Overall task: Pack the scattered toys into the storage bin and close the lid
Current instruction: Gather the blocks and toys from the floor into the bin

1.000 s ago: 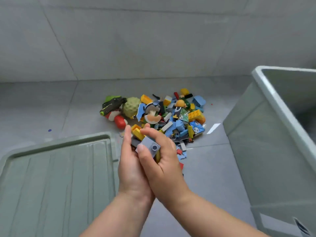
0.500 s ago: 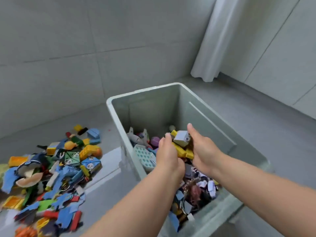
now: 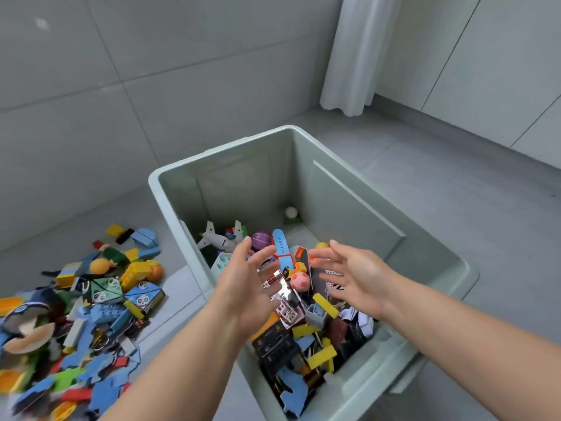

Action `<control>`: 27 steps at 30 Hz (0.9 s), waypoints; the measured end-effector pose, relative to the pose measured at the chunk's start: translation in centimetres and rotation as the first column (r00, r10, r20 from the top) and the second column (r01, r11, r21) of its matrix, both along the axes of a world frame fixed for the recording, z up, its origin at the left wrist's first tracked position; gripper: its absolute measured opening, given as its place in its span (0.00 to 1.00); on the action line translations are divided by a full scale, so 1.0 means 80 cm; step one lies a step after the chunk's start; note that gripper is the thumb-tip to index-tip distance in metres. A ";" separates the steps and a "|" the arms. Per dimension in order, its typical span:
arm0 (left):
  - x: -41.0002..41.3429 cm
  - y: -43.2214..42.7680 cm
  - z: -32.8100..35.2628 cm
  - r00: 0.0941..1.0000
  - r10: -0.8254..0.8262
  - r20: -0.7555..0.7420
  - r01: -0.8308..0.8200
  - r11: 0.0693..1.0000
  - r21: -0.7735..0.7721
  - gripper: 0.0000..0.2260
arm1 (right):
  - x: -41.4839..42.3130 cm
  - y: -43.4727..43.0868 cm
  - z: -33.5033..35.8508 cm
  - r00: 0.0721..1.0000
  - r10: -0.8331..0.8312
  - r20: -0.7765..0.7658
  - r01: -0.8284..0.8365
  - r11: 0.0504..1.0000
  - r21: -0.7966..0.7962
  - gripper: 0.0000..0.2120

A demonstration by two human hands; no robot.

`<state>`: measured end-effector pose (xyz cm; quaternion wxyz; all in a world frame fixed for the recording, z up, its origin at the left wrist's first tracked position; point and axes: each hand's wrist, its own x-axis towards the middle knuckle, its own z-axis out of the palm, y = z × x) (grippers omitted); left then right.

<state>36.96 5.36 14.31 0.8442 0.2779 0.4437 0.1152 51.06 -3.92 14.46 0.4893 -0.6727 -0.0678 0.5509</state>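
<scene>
The pale green storage bin stands open on the floor, holding a toy plane, a purple ball, a pink ball, yellow bricks and a grey brick. My left hand and my right hand hover over the bin with palms facing each other and fingers spread, holding nothing. A pile of scattered toys lies on the floor to the left of the bin: bricks, blue puzzle pieces, panda tiles. The lid is out of view.
Grey tiled walls rise behind the bin, and a white curtain hangs at the back right. Grey floor stretches to the right of the bin.
My hands carried a handful of bricks from the floor pile over the bin, then spread apart. The grey and yellow bricks have dropped among the toys inside.
</scene>
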 end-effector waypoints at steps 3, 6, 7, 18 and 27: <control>-0.073 0.029 0.028 0.978 0.072 0.194 -0.089 0.993 0.078 0.20 | -0.013 0.011 0.022 0.994 0.086 0.066 -0.091 0.993 0.069 0.18; -0.185 0.065 0.035 0.939 0.232 0.252 -0.276 0.949 0.153 0.20 | -0.054 0.046 0.055 0.959 0.248 0.141 -0.266 0.955 0.130 0.15; -0.223 0.075 0.030 0.917 0.319 0.239 -0.358 0.923 0.140 0.22 | -0.075 0.062 0.065 0.936 0.303 0.180 -0.330 0.933 0.144 0.14; -0.410 0.102 -0.148 0.709 0.607 -0.358 -0.610 0.784 0.121 0.11 | -0.334 0.216 -0.072 -0.171 0.797 0.580 -0.820 0.212 -0.532 0.13; -0.450 0.057 -0.243 0.762 0.595 -0.256 -0.625 0.779 -0.051 0.16 | -0.416 0.159 -0.310 0.135 0.703 0.698 -0.673 0.582 -0.456 0.28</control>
